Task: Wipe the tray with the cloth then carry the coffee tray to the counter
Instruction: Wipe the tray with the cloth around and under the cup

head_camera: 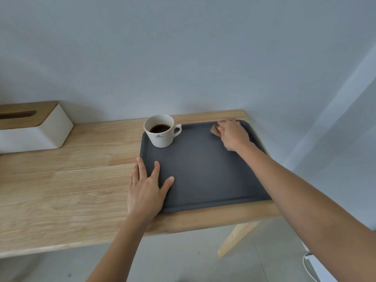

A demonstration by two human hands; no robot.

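A dark grey tray (203,169) lies on the right end of a light wooden table (81,169). In the tray's far left corner stands a white cup (160,133) of black coffee, handle to the right. My right hand (233,134) presses a small tan cloth (214,130) onto the tray's far right corner; most of the cloth is hidden under the hand. My left hand (147,190) lies flat with fingers spread on the tray's near left edge, holding nothing.
A white tissue box (34,129) with a wooden lid stands at the table's far left against the pale wall. The table's right edge runs just beyond the tray, a wooden leg (238,239) below it. A white cable (309,265) lies on the floor at the right.
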